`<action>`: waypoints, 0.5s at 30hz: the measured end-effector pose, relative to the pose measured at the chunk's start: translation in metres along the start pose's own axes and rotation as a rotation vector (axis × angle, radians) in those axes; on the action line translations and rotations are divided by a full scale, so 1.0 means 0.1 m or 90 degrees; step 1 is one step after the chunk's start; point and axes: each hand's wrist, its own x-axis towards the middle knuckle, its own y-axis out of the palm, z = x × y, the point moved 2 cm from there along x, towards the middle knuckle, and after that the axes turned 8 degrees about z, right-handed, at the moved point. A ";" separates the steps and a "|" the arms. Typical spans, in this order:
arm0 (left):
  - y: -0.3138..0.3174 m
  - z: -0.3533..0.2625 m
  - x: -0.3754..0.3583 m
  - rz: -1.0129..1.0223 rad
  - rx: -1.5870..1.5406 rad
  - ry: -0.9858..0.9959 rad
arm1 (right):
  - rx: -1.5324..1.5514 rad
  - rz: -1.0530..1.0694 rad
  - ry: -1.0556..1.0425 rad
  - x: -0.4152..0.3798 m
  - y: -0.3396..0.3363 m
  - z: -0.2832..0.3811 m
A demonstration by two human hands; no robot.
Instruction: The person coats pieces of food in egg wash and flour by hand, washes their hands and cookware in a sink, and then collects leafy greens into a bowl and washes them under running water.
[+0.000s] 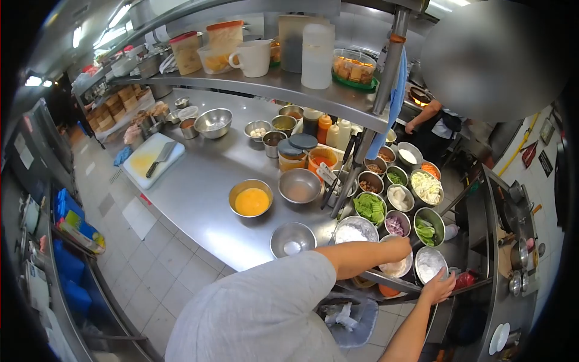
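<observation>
My left hand [395, 248] reaches over a steel bowl of pale powder [396, 268], its fingers curled down toward the contents. What they hold, if anything, is hidden. Against the near side of a metal bowl of white powder [430, 265] rests my right hand [436, 288], fingers spread along the outside. A wider bowl of white powder [356, 230] sits left of my left hand. Just beyond are a bowl of chopped red onion [396, 225] and containers of green leaves [369, 207].
A bowl of beaten egg [251, 202] and a mostly bare steel bowl [293, 241] stand on the counter. Farther left, a knife [160, 159] lies on a white cutting board [152, 158]. A lined bin [348, 320] is below. Another person [443, 123] stands across the counter.
</observation>
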 end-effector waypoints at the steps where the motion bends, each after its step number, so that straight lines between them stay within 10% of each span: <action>1: -0.07 -0.07 0.01 0.029 0.064 0.058 | 0.006 -0.001 -0.006 0.01 -0.01 -0.01; 5: -0.52 -0.34 0.01 0.437 0.201 0.023 | -0.034 -0.016 -0.034 0.10 0.00 -0.03; 15: 0.00 0.05 0.07 0.148 0.097 0.165 | 0.036 -0.087 -0.051 0.10 0.04 -0.10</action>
